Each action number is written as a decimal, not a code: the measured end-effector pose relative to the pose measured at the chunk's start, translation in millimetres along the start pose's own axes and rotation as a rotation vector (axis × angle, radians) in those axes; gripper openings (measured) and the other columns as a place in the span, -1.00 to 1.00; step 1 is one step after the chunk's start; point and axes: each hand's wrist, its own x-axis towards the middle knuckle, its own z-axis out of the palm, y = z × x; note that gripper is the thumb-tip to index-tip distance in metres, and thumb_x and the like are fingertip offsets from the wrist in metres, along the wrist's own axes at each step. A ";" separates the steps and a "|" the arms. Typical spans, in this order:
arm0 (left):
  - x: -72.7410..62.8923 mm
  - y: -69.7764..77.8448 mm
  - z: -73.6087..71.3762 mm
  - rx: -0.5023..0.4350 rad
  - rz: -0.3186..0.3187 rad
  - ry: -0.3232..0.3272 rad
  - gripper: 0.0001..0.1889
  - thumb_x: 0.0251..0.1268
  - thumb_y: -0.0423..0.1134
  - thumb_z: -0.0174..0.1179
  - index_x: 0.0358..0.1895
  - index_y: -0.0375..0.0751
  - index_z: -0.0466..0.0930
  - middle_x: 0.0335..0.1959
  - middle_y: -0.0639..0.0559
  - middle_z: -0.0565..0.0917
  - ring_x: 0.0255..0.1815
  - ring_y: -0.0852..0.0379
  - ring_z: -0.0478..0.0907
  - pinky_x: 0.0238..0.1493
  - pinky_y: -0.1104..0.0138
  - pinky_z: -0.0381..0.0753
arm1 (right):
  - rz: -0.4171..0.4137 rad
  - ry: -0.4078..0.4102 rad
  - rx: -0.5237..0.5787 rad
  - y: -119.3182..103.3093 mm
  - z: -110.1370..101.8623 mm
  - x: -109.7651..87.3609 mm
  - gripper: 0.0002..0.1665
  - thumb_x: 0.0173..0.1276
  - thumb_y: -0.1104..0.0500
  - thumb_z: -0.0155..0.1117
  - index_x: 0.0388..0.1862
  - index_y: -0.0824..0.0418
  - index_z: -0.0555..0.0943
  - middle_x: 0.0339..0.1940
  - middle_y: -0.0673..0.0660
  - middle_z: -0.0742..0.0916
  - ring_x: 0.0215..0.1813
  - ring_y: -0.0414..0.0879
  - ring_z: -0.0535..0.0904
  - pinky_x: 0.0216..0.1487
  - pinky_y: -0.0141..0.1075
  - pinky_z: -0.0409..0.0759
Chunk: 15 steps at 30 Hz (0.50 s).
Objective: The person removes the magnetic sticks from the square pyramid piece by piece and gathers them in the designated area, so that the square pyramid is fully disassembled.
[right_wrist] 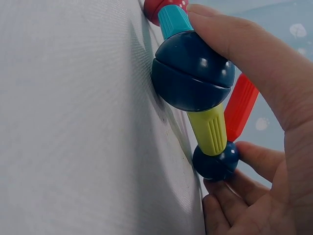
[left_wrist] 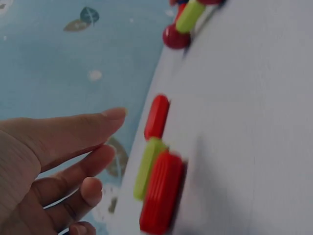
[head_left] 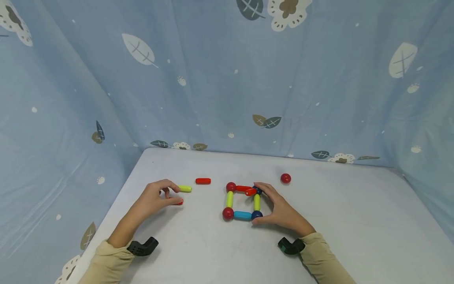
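A square of toy building sticks and balls lies on the table, with two red balls (head_left: 228,213) at its left corners and two dark blue balls (right_wrist: 193,71) at its right. Its sides are yellow-green sticks (head_left: 257,202), a light blue stick (head_left: 242,215) and a red stick. Another red stick (right_wrist: 242,106) rises from the far blue ball. My right hand (head_left: 283,211) grips the square's right side, thumb at the near blue ball, fingers at the far one. My left hand (head_left: 154,199) hovers with nothing between thumb and fingers, near a loose red stick (left_wrist: 161,193) and yellow-green stick (head_left: 185,189).
Another loose red stick (head_left: 203,181) lies left of the square, towards the back. Beyond it to the right sits a single red ball (head_left: 285,178). The white table (head_left: 213,252) is bordered by a blue patterned curtain (head_left: 213,79) at the back and sides.
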 end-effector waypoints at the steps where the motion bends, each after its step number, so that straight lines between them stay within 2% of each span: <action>1: 2.3 2.8 2.7 -0.005 0.013 0.000 -0.74 0.11 -0.23 0.56 -0.14 -0.14 0.76 -0.29 -0.02 0.72 -0.38 0.28 0.41 -0.42 0.40 0.38 | 0.000 0.001 0.000 0.1 -0.1 -0.2 0.31 -0.07 -0.23 0.72 0.63 -0.03 0.25 0.62 0.08 0.35 0.66 0.19 0.21 0.50 0.33 0.29; 4: 10.1 13.6 13.6 -0.023 0.062 -0.011 -0.75 0.13 -0.27 0.55 -0.13 -0.16 0.77 -0.18 -0.05 0.77 -0.38 0.29 0.45 -0.42 0.40 0.43 | -0.003 0.001 0.000 0.7 -0.4 -0.7 0.32 -0.07 -0.23 0.73 0.63 -0.03 0.25 0.62 0.08 0.35 0.66 0.19 0.21 0.50 0.33 0.28; 6: 15.6 23.1 22.2 -0.034 0.085 -0.022 -0.75 0.14 -0.26 0.54 -0.12 -0.16 0.76 -0.18 -0.06 0.76 -0.38 0.28 0.46 -0.41 0.40 0.44 | -0.005 0.001 -0.007 1.0 -0.3 -0.9 0.31 -0.06 -0.25 0.72 0.63 -0.03 0.25 0.62 0.08 0.35 0.65 0.20 0.22 0.49 0.34 0.29; 15: 42.9 75.2 63.6 -0.041 0.188 -0.045 -0.73 0.14 -0.18 0.55 -0.09 -0.06 0.76 -0.12 0.00 0.77 -0.32 0.19 0.48 -0.29 0.41 0.48 | -0.011 0.002 -0.013 1.4 0.7 -0.1 0.30 -0.04 -0.27 0.70 0.63 -0.04 0.24 0.62 0.07 0.35 0.64 0.19 0.24 0.47 0.35 0.32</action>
